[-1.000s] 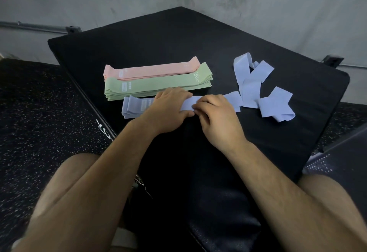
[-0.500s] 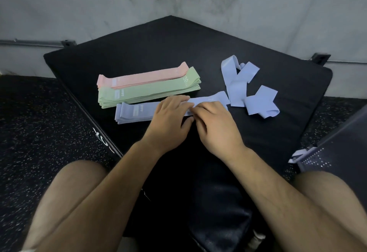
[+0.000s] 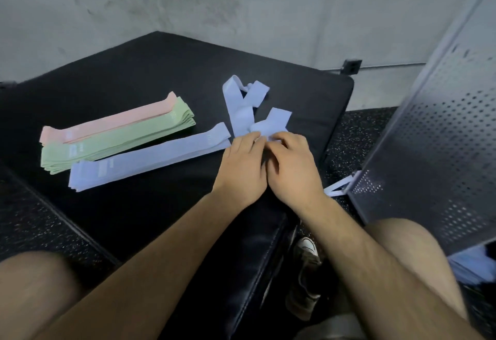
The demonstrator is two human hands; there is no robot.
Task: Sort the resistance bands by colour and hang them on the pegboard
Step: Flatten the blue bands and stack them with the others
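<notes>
We see a grey concrete wall [image 3: 241, 4] at the back, rough and marked with darker stains. Low on it, at the right, runs a thin grey metal rail [image 3: 389, 65], which ends at a small dark bracket [image 3: 351, 66]. Before the wall lies a wide black padded platform with rounded corners [image 3: 139, 76], with one corner turned toward the wall. On both sides of it we see a black rubber floor with fine pale speckles [image 3: 29, 221]. Nearer to us, a black glossy cushion of leather-like material [image 3: 241, 272] meets the platform. The light is dim and even, and it gives a soft shine on the cushion.
</notes>
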